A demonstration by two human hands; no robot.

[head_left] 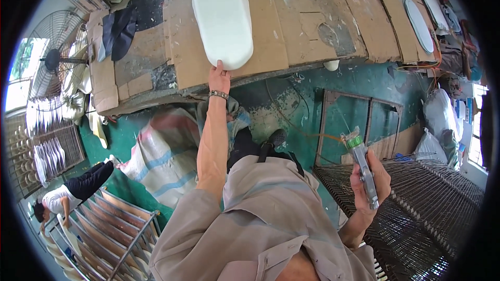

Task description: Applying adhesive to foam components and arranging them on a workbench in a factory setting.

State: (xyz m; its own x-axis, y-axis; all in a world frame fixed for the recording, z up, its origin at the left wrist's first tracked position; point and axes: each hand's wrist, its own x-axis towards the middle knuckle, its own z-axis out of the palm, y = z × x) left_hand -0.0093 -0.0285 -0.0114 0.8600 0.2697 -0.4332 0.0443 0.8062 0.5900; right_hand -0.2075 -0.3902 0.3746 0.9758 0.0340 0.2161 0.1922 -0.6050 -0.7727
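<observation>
A long white padded piece, shaped like a large sole (223, 21), lies on the cardboard-covered table. Its rounded near end is in the grip of my left hand (219, 79), whose fingertips rest at the edge. Away from the table, on the right, my right hand (371, 182) is closed around a silver spray gun (363, 164) with a green ring near its nozzle. An orange hose (312, 135) runs close to the gun's nozzle end. Whether a finger presses the trigger is hard to make out.
The worn cardboard-covered table (307, 36) spans the far side; a white oval piece (418, 25) lies at its right. A woven sack (161, 151) hangs below its edge. A dark wire rack (432, 203) stands right. A fan (52, 60), metal rack (117, 218) and another person (60, 198) are left.
</observation>
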